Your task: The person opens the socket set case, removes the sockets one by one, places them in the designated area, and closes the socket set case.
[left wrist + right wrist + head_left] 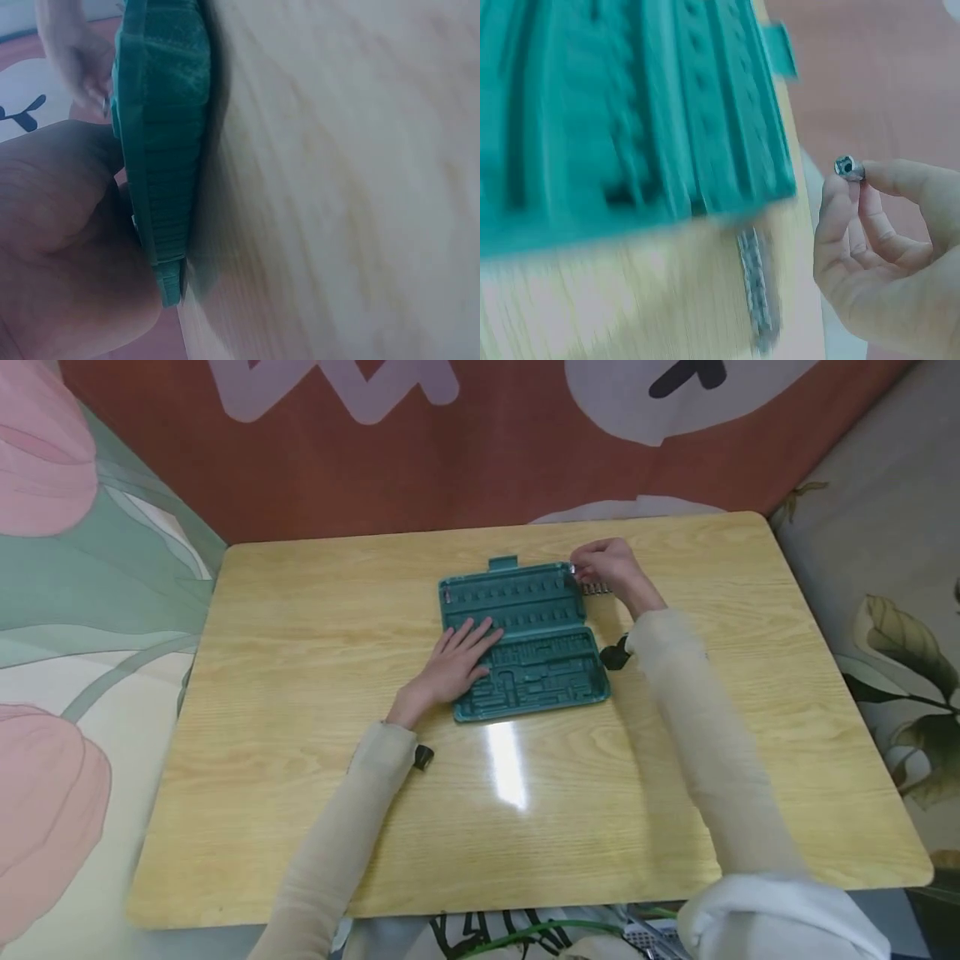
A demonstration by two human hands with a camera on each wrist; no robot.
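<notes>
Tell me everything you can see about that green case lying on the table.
The green case looks like moulded plastic. It lies open and flat near the middle of the wooden table, its inside ribbed with rows of slots, nearly all of them bare, and a small latch tab at its far edge. The left hand rests flat on it. The right hand pinches a small metal piece at its far right corner.

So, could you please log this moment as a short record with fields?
surface: wooden table
main item: open green tool case, lying flat
left hand: flat on the case, fingers straight
right hand: pinches a small metal bit at the case's far right corner
beside case: row of metal bits on the table
</notes>
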